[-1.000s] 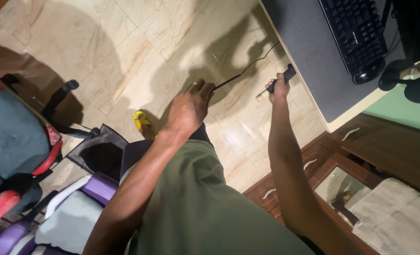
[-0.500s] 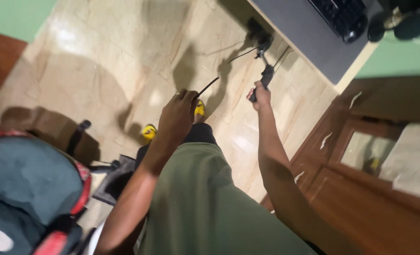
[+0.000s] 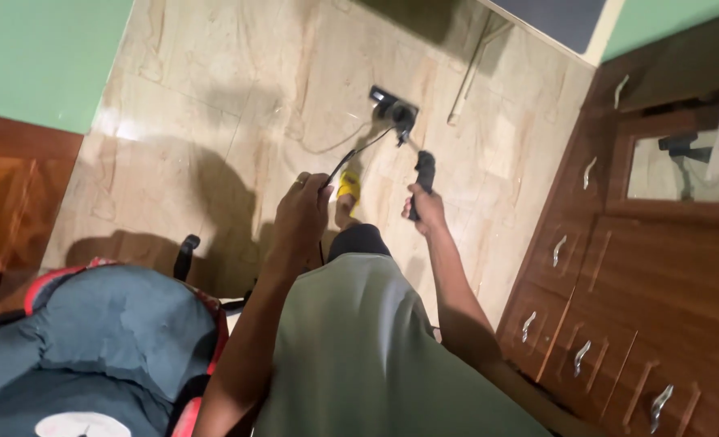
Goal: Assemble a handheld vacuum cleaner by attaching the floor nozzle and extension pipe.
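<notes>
No packages, signs or screens show anywhere around the wooden cabinet (image 3: 618, 267) on the right. The one thing that could pass for a label is a round white patch (image 3: 82, 424) on the dark chair back, far to the left of the cabinet at the bottom edge, with faint dark marks on it too small to make out.

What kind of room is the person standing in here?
Probably a home room used as an office: a marble-look tile floor, a wooden cabinet with drawers, and a desk corner. The left hand holds a black cable, the right hand a black handle.
</notes>
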